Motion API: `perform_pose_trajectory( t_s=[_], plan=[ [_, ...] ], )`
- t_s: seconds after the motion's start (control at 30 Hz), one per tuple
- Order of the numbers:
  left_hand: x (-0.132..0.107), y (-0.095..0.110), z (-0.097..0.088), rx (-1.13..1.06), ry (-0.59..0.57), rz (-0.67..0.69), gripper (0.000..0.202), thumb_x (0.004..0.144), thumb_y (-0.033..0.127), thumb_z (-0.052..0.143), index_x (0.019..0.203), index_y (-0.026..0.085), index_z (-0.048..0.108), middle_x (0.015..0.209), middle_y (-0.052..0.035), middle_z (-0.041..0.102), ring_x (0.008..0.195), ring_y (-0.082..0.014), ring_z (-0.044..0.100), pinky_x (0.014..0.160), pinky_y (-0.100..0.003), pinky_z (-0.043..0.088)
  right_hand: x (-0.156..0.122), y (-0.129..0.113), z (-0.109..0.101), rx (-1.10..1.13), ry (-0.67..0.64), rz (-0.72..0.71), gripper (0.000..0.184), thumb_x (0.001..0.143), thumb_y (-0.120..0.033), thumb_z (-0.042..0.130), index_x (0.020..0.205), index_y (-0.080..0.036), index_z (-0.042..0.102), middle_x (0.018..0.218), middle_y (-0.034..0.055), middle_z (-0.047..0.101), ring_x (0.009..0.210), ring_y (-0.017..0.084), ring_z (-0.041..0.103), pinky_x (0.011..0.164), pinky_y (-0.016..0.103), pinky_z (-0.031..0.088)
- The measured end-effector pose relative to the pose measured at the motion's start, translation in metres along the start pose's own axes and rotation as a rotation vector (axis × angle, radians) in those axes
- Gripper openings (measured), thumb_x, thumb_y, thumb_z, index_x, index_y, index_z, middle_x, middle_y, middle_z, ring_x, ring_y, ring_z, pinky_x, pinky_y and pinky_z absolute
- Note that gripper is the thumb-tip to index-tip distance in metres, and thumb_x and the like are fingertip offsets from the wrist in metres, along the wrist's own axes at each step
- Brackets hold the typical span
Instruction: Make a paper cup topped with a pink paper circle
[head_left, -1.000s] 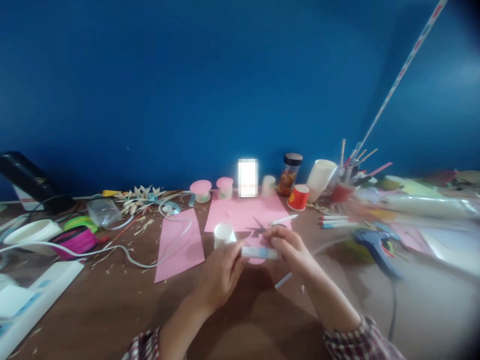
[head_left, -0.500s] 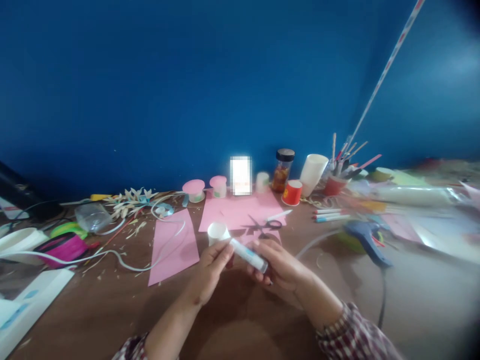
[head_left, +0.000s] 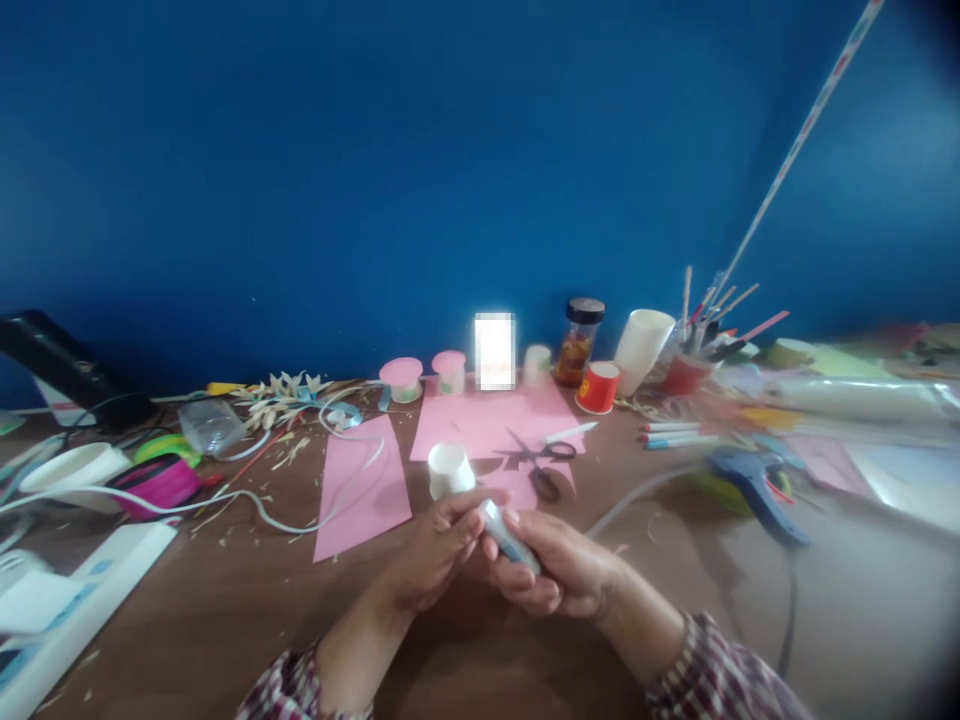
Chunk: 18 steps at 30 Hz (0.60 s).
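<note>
A white tube with a blue label, which looks like a glue stick (head_left: 511, 540), is wrapped in the fingers of my right hand (head_left: 566, 565). My left hand (head_left: 431, 550) is closed at its upper end, thumb against the tube and fingers reaching behind it. Just beyond my left hand a small white paper cup (head_left: 450, 468) stands on the table, its lower part partly covered by the hand. Black-handled scissors (head_left: 541, 462) lie open on pink paper scraps past my right hand.
Pink sheets (head_left: 364, 485) lie on the brown table. Along the wall are pink-topped cups (head_left: 401, 378), a lidded jar (head_left: 579, 345), a red cup (head_left: 598, 388) and a tall white cup (head_left: 643, 350). A glue gun (head_left: 757, 490) is right, a power strip (head_left: 97, 600) left, cable between.
The tube has turned to point more toward me and is more enclosed by my right hand. The camera view has shifted slightly left, so the table things appear farther right.
</note>
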<state>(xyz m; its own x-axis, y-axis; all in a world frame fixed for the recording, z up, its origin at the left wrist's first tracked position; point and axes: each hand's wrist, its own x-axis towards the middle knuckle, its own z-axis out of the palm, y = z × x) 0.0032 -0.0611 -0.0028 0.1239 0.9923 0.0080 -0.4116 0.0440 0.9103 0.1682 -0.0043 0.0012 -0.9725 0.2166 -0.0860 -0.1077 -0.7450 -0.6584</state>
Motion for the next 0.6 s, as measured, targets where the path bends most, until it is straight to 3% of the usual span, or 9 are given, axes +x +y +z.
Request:
perform_pose_trajectory(
  t_s=[0.23,0.6],
  plan=[
    [0.003,0.003,0.009,-0.08,0.022,-0.002,0.033,0.073,0.045,0.076,0.093,0.019,0.075,0.053,0.0035,0.054,0.052,-0.0062,0.045,0.058,-0.019,0.037,-0.001,-0.003,0.011,-0.083,0.058,-0.032,0.042,0.087,-0.058,0.058,0.087,-0.017,0.054,0.053,-0.0112,0.034,0.038,0.002,0.014,0.033,0.014,0.01],
    [0.003,0.003,0.01,-0.075,0.068,0.004,0.036,0.071,0.048,0.076,0.084,0.015,0.071,0.064,0.0021,0.054,0.056,-0.0066,0.045,0.057,-0.019,0.036,0.0,-0.001,0.015,-0.119,0.078,-0.085,0.041,0.089,-0.057,0.057,0.086,-0.016,0.052,0.056,-0.0108,0.031,0.042,0.003,0.014,0.037,0.015,0.009]
  ],
)
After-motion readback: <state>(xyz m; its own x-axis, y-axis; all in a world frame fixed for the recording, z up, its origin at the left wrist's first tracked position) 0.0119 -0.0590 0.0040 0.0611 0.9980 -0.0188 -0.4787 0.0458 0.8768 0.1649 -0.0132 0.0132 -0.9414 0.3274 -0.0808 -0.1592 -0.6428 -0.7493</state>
